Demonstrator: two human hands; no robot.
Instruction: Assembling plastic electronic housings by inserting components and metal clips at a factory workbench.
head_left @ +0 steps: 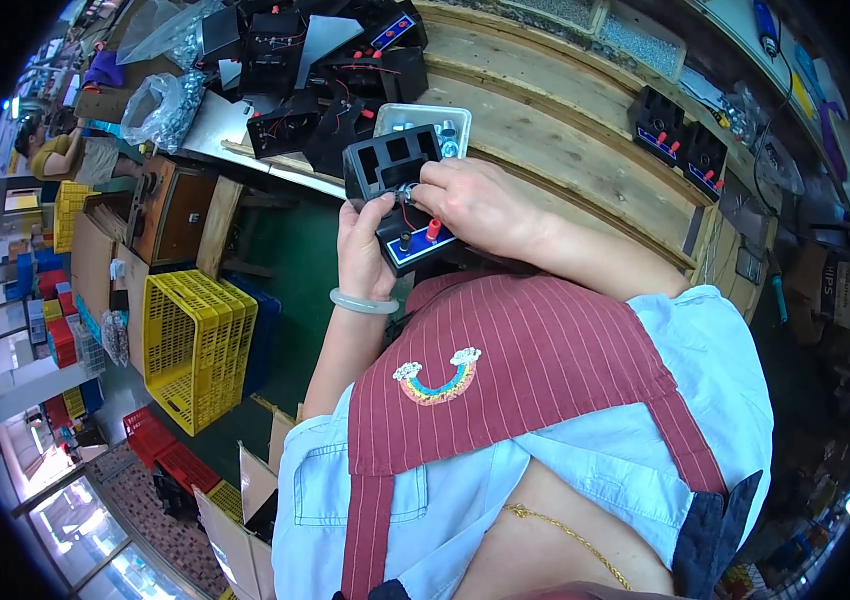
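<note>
My left hand [363,250] grips the black plastic housing [400,195] at the counter [545,130] edge, twelve o'clock, while my right hand [475,205] pinches its wiring, seemingly mid-assembly, needing fine seating next.

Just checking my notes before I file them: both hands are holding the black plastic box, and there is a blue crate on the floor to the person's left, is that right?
Not quite: the crate is yellow, not blue, as the head view shows. The rest stands: the left hand and right hand both hold the black plastic box.

An assembly workshop: wooden workbench [545,130], stacked black casings [325,70] (yellow crates [195,340] nearby).
</note>
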